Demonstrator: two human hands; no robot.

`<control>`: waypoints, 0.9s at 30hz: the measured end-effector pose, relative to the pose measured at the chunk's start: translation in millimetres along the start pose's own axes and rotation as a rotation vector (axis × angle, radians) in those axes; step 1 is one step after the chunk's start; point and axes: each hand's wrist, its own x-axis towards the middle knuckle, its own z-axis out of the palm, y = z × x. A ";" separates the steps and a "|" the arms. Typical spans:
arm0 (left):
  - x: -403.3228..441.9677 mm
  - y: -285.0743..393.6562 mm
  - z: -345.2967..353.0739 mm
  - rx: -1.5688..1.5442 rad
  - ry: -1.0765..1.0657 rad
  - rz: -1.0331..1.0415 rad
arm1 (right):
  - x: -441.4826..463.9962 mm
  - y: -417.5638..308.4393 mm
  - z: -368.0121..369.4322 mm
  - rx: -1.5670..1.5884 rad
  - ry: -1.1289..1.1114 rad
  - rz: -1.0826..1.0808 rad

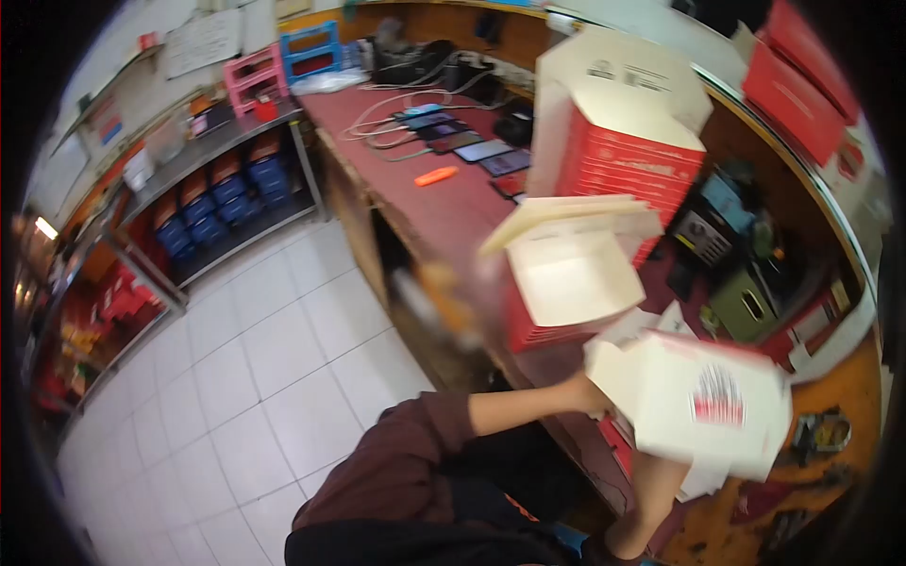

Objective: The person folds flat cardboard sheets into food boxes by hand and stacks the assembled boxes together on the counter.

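Observation:
A cream cardboard takeaway box (670, 396) with a red-and-black print is in front of me, slightly blurred. At its near left edge, my left hand (591, 392) is closed on the cardboard, its fingers partly hidden. My right hand (658, 472) comes up from below against the underside, and the box covers its fingers. Just beyond stands a short stack of open nested red boxes (576, 283) with cream insides. Behind that rises a taller stack of red boxes (630, 165).
Several phones (444, 132) with charging cables and an orange object (436, 176) lie on the dark red counter (377, 141). A dark green container (746, 302) is at the right. Blue-and-brown bundles (222, 198) fill a shelf at left, beyond the tiled floor (274, 349).

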 end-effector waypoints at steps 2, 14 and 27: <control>-5.0 14.7 -7.8 -0.474 0.056 -0.292 | 33.8 -17.7 -28.3 0.348 -0.102 0.215; -73.8 23.8 -157.6 1.285 0.266 0.293 | 147.6 -46.4 -19.3 0.819 -0.248 -0.457; -55.8 26.6 -151.8 1.122 0.082 0.606 | 154.3 -61.4 21.8 0.748 -0.359 -0.243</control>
